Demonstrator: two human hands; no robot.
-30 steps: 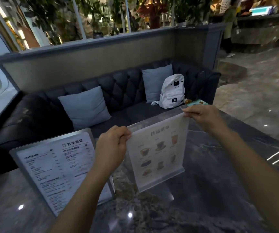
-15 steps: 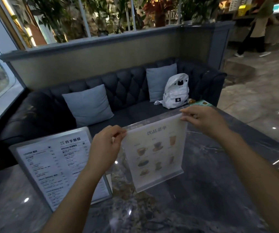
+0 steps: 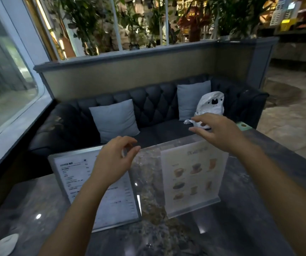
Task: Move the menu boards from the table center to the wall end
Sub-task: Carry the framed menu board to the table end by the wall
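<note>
My left hand and right hand hung loose, fingers spread, gripping nothing. The clear acrylic picture menu stood upright on the polished marbled counter, right of the flat-framed text menu, a bare strip between them.

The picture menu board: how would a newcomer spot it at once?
On the dark marble table before the sofa stand two menu boards. It is the clear acrylic stand with drink pictures, on the right; the metal-framed text-only menu board stands left.
</note>
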